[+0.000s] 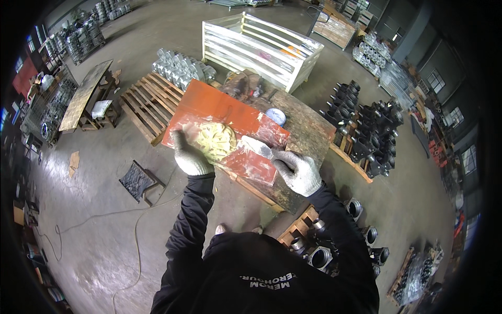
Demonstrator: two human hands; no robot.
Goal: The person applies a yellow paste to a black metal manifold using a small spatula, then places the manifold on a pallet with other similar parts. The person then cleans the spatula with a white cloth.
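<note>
A flat reddish-orange board (201, 107) lies tilted across the near-left part of a worktable. On it sits a heap of pale yellow putty-like paste (216, 140), with whitish smears around. My left hand (191, 157), in a white knit glove, is closed at the board's near-left edge, its thumb on top; the other fingers are mostly hidden. My right hand (297, 170), also gloved, grips a putty knife (257, 147). The blade carries pale paste and rests over the board's right part, to the right of the heap. A round tin (275, 116) stands just beyond the board.
Hand tools (256, 89) lie at the far side of the worktable (308, 131). Behind is a white slatted crate (261, 49); a wooden pallet (149, 99) stands left. Black metal parts (374, 136) fill a pallet right. Castings (320, 256) sit by my right arm; a hose (137, 240) crosses the floor.
</note>
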